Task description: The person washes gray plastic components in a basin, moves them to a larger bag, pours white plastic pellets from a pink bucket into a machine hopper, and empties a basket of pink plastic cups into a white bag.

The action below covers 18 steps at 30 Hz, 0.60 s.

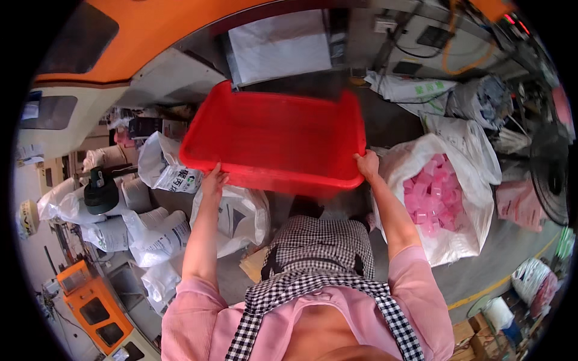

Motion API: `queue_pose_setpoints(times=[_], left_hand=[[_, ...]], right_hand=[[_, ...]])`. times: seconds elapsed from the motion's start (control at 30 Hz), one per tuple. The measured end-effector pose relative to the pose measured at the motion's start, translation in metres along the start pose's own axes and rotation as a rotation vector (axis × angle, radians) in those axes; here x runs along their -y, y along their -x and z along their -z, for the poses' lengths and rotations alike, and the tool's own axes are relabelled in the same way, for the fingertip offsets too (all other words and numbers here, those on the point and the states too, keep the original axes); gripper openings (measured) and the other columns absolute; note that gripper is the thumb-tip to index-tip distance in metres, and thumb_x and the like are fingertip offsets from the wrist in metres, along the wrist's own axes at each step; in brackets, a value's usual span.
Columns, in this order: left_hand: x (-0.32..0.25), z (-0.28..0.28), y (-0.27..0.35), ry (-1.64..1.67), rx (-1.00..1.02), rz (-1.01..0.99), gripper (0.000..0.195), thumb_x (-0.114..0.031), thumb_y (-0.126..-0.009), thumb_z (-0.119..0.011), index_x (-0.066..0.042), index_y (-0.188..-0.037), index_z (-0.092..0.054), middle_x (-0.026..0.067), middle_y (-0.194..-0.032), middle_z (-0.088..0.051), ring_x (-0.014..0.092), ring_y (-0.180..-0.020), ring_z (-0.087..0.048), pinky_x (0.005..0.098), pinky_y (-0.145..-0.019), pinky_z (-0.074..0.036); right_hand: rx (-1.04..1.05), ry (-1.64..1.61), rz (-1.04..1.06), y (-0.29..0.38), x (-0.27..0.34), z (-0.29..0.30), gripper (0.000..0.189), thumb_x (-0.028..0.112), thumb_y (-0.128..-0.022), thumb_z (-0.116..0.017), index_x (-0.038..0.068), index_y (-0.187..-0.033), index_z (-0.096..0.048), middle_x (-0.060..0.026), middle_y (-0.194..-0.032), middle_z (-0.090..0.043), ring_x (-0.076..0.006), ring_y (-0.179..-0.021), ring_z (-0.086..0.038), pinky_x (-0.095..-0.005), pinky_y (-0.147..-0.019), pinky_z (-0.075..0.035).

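Note:
In front of me I hold a red plastic tub with both hands, and its open top faces up toward the camera. My left hand grips the near rim close to the left corner. On the near right corner is my right hand, its fingers around the rim. The bottom of the tub shows bare and a little blurred. Beside my right forearm stands a white woven sack holding many pink translucent plastic pieces. Under my left forearm is another open white woven sack.
An orange and cream machine spans the upper left, with a white sheet-covered chute beyond the tub. Filled white bags crowd the left floor. A black fan stands at far right. A flat piece of cardboard lies near my feet.

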<state>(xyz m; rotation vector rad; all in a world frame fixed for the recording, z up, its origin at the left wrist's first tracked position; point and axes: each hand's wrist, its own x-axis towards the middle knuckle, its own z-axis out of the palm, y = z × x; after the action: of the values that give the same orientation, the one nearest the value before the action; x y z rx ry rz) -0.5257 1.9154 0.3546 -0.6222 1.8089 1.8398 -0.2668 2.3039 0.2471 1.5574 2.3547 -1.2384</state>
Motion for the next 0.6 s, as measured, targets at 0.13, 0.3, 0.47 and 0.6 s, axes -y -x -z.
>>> queue_pose_setpoints(times=[0.13,0.3,0.47,0.6], left_hand=[[0.061,0.028,-0.143,0.106,-0.05,0.191,0.02,-0.016,-0.08,-0.066,-0.005,-0.094,-0.056,0.0086,-0.085,-0.059,0.021,-0.072,-0.06,0.0311,-0.063,-0.052],[0.139,0.04,-0.274,0.295,-0.082,0.363,0.022,-0.017,-0.08,-0.065,-0.005,-0.096,-0.056,0.0088,-0.089,-0.059,0.022,-0.077,-0.059,0.0332,-0.068,-0.053],[0.234,0.023,-0.362,0.256,-0.11,0.5,0.024,-0.013,-0.08,-0.065,-0.005,-0.101,-0.054,0.0084,-0.092,-0.06,0.025,-0.09,-0.059,0.0383,-0.079,-0.052],[0.281,0.05,-0.392,0.163,-0.15,0.376,0.023,-0.01,-0.082,-0.061,-0.005,-0.103,-0.053,0.0087,-0.095,-0.06,0.025,-0.088,-0.059,0.0361,-0.076,-0.055]], right_hand=[[-0.096,0.095,0.14,-0.075,0.032,-0.076,0.036,0.028,-0.07,-0.066,-0.002,-0.09,-0.06,-0.0245,-0.085,-0.062,-0.0393,-0.087,-0.058,-0.0448,-0.077,-0.046],[-0.065,0.206,0.156,-0.168,0.056,-0.16,0.037,0.028,-0.071,-0.066,0.0,-0.094,-0.058,-0.0239,-0.086,-0.061,-0.0409,-0.085,-0.058,-0.0468,-0.076,-0.046],[-0.038,0.275,0.111,-0.248,0.001,-0.24,0.04,0.028,-0.072,-0.066,0.001,-0.099,-0.055,-0.024,-0.089,-0.061,-0.0413,-0.087,-0.057,-0.0479,-0.076,-0.045],[0.084,0.238,0.12,-0.276,-0.033,-0.294,0.043,0.027,-0.075,-0.064,-0.002,-0.105,-0.053,-0.0255,-0.093,-0.06,-0.0408,-0.088,-0.057,-0.0452,-0.075,-0.046]])
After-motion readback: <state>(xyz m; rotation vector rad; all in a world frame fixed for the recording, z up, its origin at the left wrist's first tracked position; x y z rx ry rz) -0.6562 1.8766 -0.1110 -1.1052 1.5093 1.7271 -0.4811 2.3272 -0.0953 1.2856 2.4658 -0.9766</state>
